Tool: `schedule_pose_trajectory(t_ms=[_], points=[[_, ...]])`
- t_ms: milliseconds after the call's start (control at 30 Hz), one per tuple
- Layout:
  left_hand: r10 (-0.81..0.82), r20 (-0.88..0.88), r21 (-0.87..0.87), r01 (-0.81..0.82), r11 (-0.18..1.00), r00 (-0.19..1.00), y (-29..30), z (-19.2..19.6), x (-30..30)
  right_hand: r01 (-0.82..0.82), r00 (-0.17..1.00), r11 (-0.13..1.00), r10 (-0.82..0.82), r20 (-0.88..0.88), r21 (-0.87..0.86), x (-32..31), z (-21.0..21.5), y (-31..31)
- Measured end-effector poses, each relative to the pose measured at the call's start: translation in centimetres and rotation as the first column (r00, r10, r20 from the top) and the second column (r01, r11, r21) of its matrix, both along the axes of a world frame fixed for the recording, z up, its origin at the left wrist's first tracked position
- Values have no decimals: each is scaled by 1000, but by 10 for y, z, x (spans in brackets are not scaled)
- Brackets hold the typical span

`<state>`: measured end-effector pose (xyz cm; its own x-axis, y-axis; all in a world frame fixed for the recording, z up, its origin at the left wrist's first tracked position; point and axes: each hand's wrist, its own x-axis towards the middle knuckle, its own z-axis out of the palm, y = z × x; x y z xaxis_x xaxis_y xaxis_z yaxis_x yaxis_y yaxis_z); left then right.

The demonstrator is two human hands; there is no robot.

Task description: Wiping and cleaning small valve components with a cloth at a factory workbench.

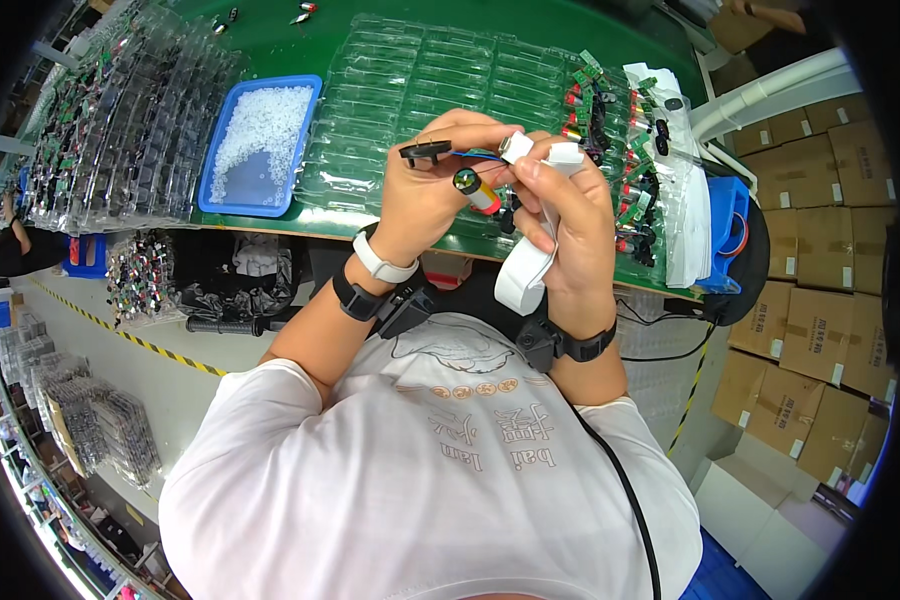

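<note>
Holding a small wired assembly in both hands above the green tabletop (270, 50), near its front edge. Left hand (410, 195): fingers partly curled, closed on the assembly; black rounded part (426, 153) lies against the fingers, blue wire running from it to a small white block (516, 147). Cylindrical cell (478, 192), in a black, yellow and red wrap, sits tilted just below, between the hands; exact contact with the fingers cannot be told. Right hand (578, 205): half closed, thumb and fingertips at the white block, the other fingers holding a white strip (525, 280) that loops below the palm.

Surroundings: clear blister trays (365, 95) beyond the hands; blue plastic tray (257, 187) of white pellets (270, 115) to their left; wired assemblies with green circuit boards (592, 100) to the right. Stacked cartons (820, 245) stand farther right.
</note>
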<state>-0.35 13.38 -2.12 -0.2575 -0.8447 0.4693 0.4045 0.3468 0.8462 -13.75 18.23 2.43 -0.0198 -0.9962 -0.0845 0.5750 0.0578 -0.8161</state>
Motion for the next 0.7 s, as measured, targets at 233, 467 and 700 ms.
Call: schedule_pose_trajectory(t_ms=[233,467,700], points=[[0,17,-13,0,1000,1000,-2,0,1,-23,1000,999,23,11,23,-3,-3,-1],[-26,58,-16,26,1000,998,-5,2,2,-54,998,999,54,24,3,-7,-6,-1],[-32,56,-5,32,999,998,-6,-1,2,-58,998,998,57,37,8,-6,-7,-2]])
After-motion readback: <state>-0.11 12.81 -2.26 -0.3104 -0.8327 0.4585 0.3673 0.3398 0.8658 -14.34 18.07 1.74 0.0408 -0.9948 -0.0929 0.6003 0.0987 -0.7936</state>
